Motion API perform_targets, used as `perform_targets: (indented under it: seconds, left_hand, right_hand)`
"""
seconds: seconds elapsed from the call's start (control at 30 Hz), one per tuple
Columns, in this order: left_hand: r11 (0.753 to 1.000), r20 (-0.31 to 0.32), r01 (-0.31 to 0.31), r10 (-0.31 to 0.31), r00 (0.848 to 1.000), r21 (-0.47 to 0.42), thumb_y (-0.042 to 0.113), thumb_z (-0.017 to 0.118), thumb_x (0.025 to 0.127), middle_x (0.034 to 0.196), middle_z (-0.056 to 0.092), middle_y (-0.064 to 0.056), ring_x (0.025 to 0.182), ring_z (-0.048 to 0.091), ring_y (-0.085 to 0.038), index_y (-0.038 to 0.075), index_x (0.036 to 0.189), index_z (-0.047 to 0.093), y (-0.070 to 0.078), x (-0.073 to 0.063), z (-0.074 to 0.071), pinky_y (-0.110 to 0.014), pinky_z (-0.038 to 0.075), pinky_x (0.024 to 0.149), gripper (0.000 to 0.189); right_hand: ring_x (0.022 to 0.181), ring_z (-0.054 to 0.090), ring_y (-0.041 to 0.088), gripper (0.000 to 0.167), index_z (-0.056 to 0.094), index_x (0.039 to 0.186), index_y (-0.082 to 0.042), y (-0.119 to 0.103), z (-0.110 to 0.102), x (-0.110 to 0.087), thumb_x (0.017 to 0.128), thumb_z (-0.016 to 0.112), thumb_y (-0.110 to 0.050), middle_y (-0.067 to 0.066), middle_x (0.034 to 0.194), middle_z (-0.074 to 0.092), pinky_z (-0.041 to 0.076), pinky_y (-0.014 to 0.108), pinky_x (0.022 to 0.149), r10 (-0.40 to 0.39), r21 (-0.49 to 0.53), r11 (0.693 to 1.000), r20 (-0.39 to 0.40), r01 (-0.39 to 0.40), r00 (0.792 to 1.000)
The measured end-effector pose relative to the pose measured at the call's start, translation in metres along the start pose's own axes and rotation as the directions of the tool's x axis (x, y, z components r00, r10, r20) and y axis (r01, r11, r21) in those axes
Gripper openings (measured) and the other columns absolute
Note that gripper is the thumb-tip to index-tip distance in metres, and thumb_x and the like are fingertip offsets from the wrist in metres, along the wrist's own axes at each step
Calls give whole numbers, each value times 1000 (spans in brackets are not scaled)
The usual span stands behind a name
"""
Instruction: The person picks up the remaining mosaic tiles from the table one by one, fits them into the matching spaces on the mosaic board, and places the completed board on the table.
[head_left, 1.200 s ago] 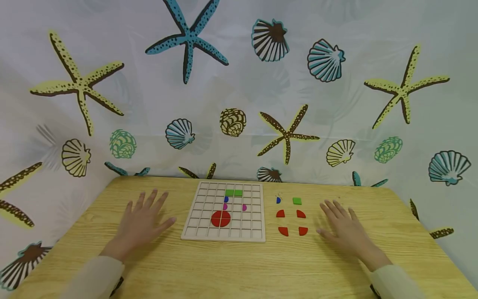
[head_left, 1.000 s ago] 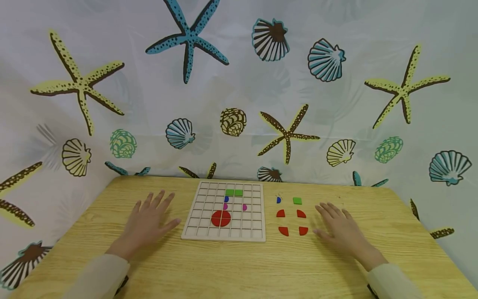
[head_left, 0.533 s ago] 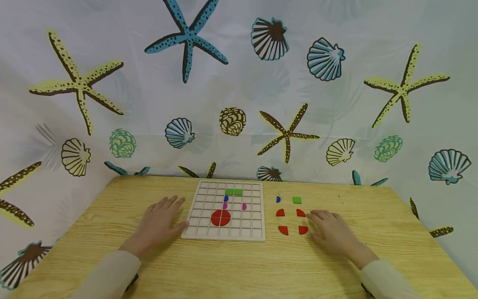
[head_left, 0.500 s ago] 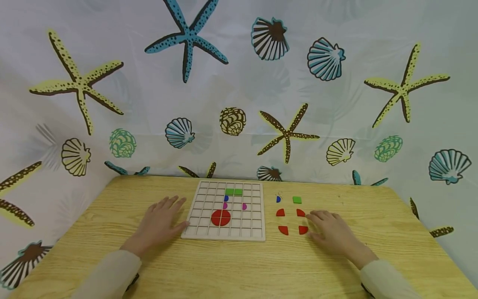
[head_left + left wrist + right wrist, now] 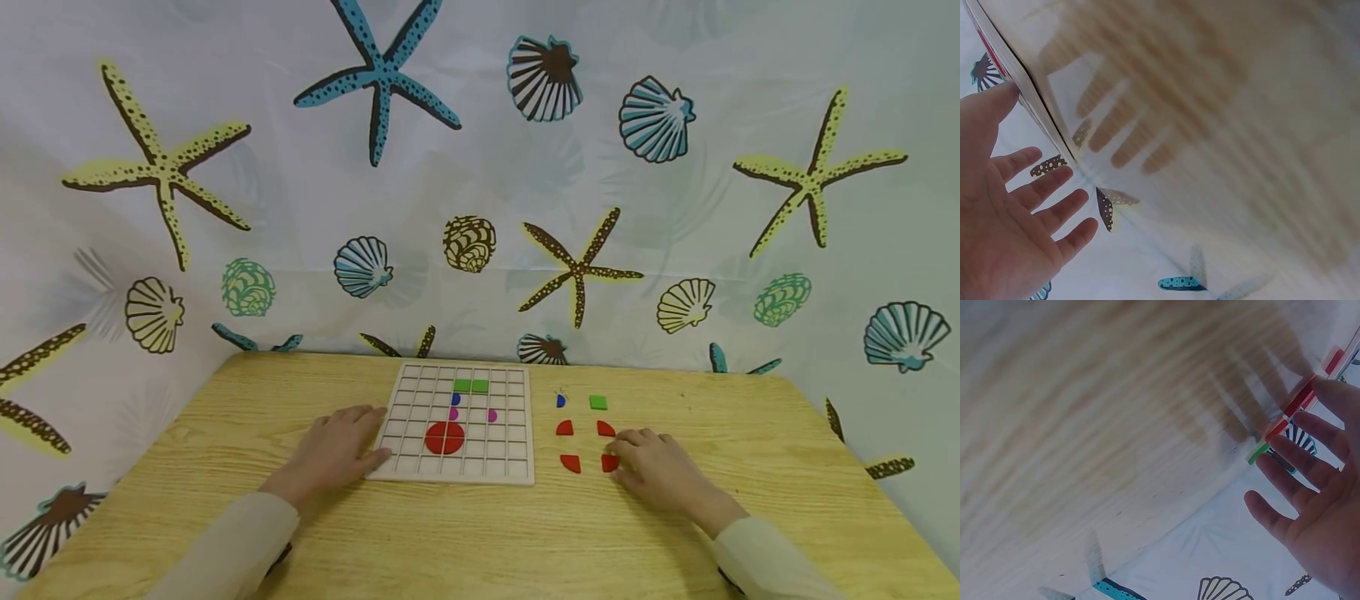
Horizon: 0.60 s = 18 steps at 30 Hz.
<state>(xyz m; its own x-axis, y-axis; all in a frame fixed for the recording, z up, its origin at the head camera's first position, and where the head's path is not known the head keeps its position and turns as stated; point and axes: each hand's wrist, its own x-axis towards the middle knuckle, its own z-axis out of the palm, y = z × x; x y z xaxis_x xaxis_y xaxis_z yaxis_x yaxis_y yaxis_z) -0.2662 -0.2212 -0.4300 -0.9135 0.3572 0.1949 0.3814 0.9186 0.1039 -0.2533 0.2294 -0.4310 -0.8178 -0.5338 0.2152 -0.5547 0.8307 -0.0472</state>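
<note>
A white gridded board lies on the wooden table, bearing two green pieces, a blue half-circle, two magenta half-circles and a red disc of joined quarter pieces. At its left edge, my left hand has loosely spread fingertips and thumb right at the rim; the left wrist view shows its palm holding nothing. My right hand is by the near-right red quarter piece, partly covering it, with thumb and index finger around it. In the right wrist view the right fingers are spread and relaxed.
Right of the board lie more red quarter pieces, a blue half-circle piece and a green square. Behind the table hangs a white curtain printed with starfish and shells.
Both hands have moved inward: the left one rightward to the board's edge, the right one leftward to the near-right red quarter piece. The pieces and the board have stayed put.
</note>
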Motion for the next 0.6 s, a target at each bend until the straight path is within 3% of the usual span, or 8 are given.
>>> perform_targets:
  seconds: [0.23, 0.6]
  left_hand:
    - [999, 25, -30, 31, 999, -19, 42, 57, 87, 129, 51, -18, 116, 49, -40, 7, 132, 47, -1, 2, 2, -59, 38, 89, 58]
    - [998, 79, -25, 29, 996, -51, 41, 56, 88, 130, 50, -16, 114, 50, -40, 8, 132, 48, -3, 4, 2, -60, 38, 88, 55]
  right_hand:
    - [99, 56, 23, 23, 65, 105, -14, -2, 3, 2, 85, 65, -25, 3, 110, 61, 46, 47, 80, -1, -16, 1000, -7, 1, 1000]
    - [93, 57, 21, 17, 66, 98, -16, -3, 4, 5, 83, 67, -23, 2, 103, 61, 47, 46, 77, 3, -19, 1000, -25, -3, 1000]
